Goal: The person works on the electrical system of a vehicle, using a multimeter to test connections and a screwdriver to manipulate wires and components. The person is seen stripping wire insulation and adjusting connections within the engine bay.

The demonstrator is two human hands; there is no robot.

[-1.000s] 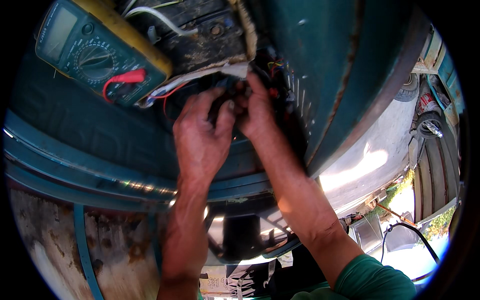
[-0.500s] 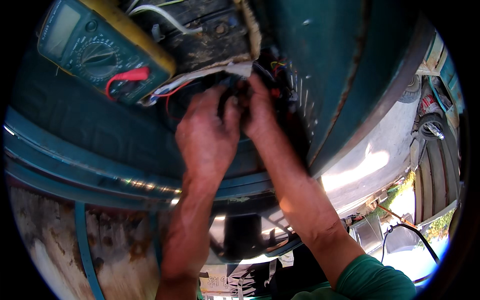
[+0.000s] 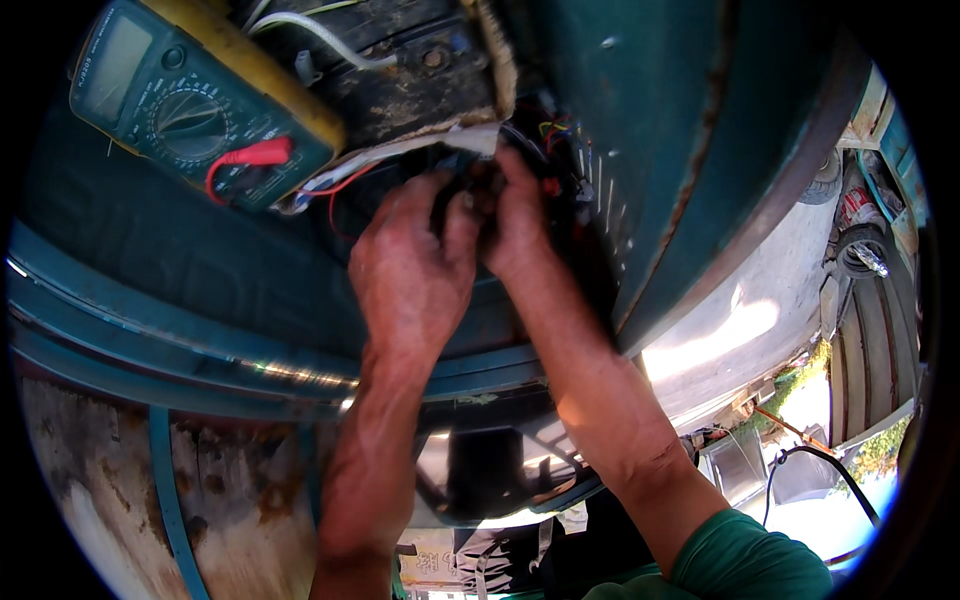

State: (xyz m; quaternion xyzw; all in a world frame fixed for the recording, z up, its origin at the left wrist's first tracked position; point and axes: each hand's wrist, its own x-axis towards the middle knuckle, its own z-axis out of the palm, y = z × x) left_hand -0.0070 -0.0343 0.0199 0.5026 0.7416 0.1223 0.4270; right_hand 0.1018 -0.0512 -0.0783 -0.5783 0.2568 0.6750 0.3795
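My left hand (image 3: 412, 265) and my right hand (image 3: 515, 215) meet in a dark recess of a green metal body. Fingers of both hands are bent together around something small and dark, too shadowed to make out. Just beyond the fingertips is the pale torn edge (image 3: 470, 138) of a cover. A bundle of thin coloured wires (image 3: 553, 135) runs beside my right hand. Left of my hands a yellow-cased multimeter (image 3: 190, 115) lies tilted, a red probe plug (image 3: 262, 152) in its lower end. A thin red wire (image 3: 345, 185) leads toward my left hand.
A dark, dirty panel (image 3: 400, 95) with a white cable (image 3: 325, 35) lies beyond my hands. The green panel (image 3: 650, 150) with a rusty seam rises close on the right. A curved green rim (image 3: 200, 340) crosses below my forearms. A tyre (image 3: 862, 250) is at far right.
The view has shifted slightly, so the multimeter and panel sit a little further left and higher. Both hands stay together at the same spot.
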